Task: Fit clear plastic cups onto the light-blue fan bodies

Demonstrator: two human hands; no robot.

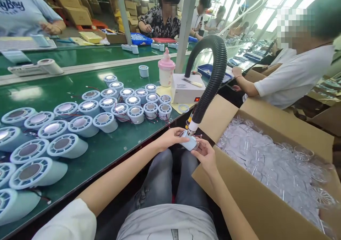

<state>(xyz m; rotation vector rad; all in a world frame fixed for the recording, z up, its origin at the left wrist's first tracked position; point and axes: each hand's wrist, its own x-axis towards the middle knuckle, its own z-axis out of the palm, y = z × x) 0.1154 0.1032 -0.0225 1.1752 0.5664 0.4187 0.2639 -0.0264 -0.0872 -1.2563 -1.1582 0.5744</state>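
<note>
My left hand (174, 138) grips a light-blue cylindrical housing (188, 142) from its left side, above my lap. My right hand (205, 153) closes on the housing's right end, where a clear plastic edge seems to show. Right over the housing is the metal nozzle (190, 130) of a black corrugated hose (213, 80); whether the two touch I cannot tell. That hose arches up out of a white box (186, 89) with a red light. Many similar blue housings (105, 122), with round silver centres and thin wires, stand on the green bench to my left.
An open cardboard box (231, 194) full of clear plastic parts (255, 154) is close on my right. A pink-lidded bottle (166, 69) stands by a metal post (186, 27). Co-workers sit across the bench and at the right.
</note>
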